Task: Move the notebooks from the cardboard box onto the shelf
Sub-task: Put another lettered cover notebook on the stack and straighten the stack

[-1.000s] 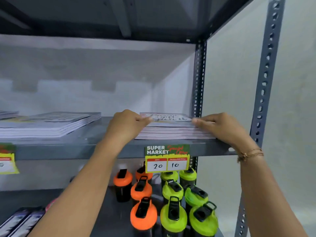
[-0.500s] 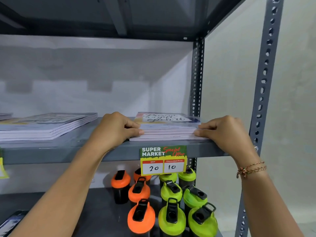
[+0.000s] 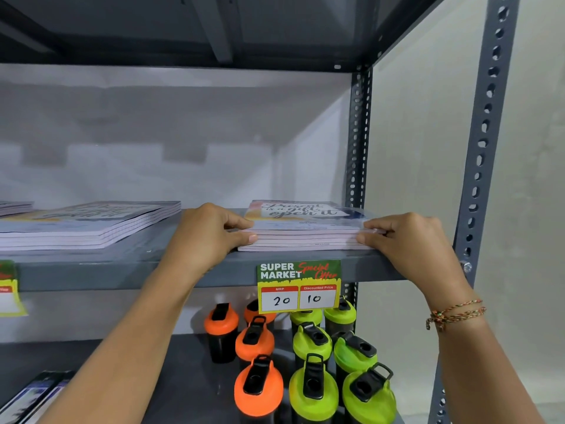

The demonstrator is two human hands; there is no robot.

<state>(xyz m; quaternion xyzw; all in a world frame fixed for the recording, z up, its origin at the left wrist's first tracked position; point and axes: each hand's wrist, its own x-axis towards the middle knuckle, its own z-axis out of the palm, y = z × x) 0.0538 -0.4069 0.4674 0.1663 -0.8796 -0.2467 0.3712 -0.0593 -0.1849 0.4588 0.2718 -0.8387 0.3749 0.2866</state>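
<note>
1. Fingers of the left hand [image 3: 203,237] are curled, thumb and fingertips pressed against the left edge of the stack of notebooks [image 3: 305,229], clasping it from that side.
2. Fingers of the right hand [image 3: 409,240] are likewise bent, their tips bearing on the stack's right front corner; a thread bracelet [image 3: 455,313] circles that wrist.
3. Between the two hands the stack lies flat on the grey shelf [image 3: 137,275], at its right end near the front lip, squeezed from both sides rather than lifted.
4. Its top cover carries the lettering "Present is a gift, open it".
5. A second pile of notebooks [image 3: 88,223] lies flat further left on the same shelf, well apart from the held stack.
6. A price tag [image 3: 299,286] reading "Super Market", 20 and 10 hangs from the shelf lip just below the held stack.
7. On the tier below stand orange-lidded bottles [image 3: 258,390] and green-lidded bottles [image 3: 313,393], grouped close together.
8. Slotted grey uprights [image 3: 486,142] frame the rack's right side.
</note>
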